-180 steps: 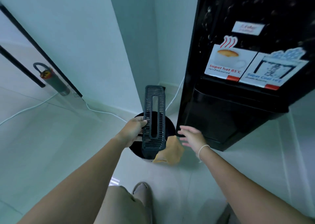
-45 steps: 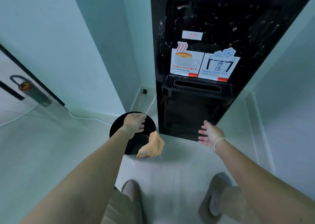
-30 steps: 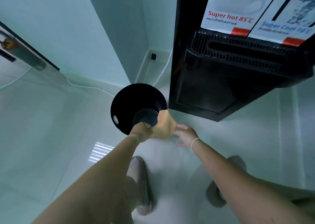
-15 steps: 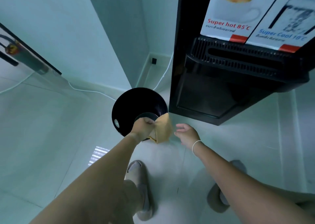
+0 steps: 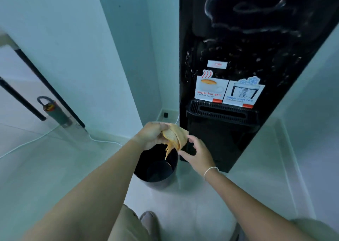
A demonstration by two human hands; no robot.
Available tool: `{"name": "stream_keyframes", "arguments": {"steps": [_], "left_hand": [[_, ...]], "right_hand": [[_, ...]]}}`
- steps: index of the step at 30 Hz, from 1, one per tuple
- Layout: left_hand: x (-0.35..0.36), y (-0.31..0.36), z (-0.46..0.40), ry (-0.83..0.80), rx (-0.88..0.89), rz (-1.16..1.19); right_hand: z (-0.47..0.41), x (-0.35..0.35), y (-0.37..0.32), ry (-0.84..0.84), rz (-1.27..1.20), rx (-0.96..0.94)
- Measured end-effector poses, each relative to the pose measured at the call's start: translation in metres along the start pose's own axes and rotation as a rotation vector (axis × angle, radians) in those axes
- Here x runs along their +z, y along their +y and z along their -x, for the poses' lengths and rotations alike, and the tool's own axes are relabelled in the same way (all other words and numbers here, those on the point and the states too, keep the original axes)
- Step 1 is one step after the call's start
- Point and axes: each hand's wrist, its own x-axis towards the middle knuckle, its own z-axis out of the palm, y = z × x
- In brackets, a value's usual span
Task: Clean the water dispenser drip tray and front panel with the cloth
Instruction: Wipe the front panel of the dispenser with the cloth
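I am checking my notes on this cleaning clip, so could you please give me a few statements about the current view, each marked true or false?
1. The left hand grips the yellow cloth. True.
2. The drip tray grille lies on the floor. False: it sits in place on the water dispenser.
3. The front panel is dry and spotless. False: streaks and droplets show on it.
4. A black bin stands on the floor below the hands. True.
5. The right hand presses on the hot water label. False: it reaches toward the cloth, fingers relaxed.
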Motion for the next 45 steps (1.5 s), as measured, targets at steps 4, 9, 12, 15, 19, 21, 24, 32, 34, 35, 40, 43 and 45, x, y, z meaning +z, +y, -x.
{"name": "stream_keyframes", "arguments": {"steps": [4, 9, 12, 15, 19, 21, 24, 32, 34, 35, 40, 43, 45], "left_hand": [[0.013, 0.029, 0.026, -0.019, 0.015, 0.022], [0.024, 0.046, 0.046, 0.007, 0.045, -0.047], [0.025, 0.049, 0.055, 0.011, 0.082, -0.212], [0.031, 0.05, 0.058, 0.115, 0.158, -0.488], [0.044, 0.056, 0.063, 0.151, 0.251, -0.658], [0.044, 0.059, 0.066, 0.127, 0.246, -0.664], [0.042, 0.062, 0.069, 0.113, 0.285, -0.697], [0.039, 0.073, 0.078, 0.044, 0.468, -0.901], [0.042, 0.077, 0.081, 0.035, 0.51, -0.914], [0.043, 0.079, 0.082, 0.03, 0.53, -0.912], [0.045, 0.09, 0.089, 0.034, 0.582, -0.912], [0.035, 0.094, 0.088, 0.097, 0.568, -0.948], [0.032, 0.095, 0.086, 0.17, 0.545, -0.961]], "right_hand": [[0.004, -0.019, -0.027, 0.095, -0.158, 0.043], [0.011, -0.046, -0.056, 0.185, -0.157, 0.007], [0.009, -0.066, -0.073, 0.223, -0.187, -0.005], [0.007, -0.083, -0.089, 0.22, -0.175, -0.028], [0.005, -0.098, -0.105, 0.165, -0.116, -0.02], [0.004, -0.105, -0.109, 0.118, -0.069, -0.008], [0.008, -0.118, -0.11, 0.064, 0.033, -0.025], [0.021, -0.142, -0.108, -0.129, 0.436, -0.105], [0.021, -0.145, -0.105, -0.08, 0.485, -0.094], [0.021, -0.146, -0.103, -0.053, 0.502, -0.083], [0.025, -0.151, -0.086, 0.073, 0.407, 0.022], [0.028, -0.158, -0.077, 0.152, 0.358, 0.091], [0.027, -0.158, -0.078, 0.145, 0.374, 0.135]]}}
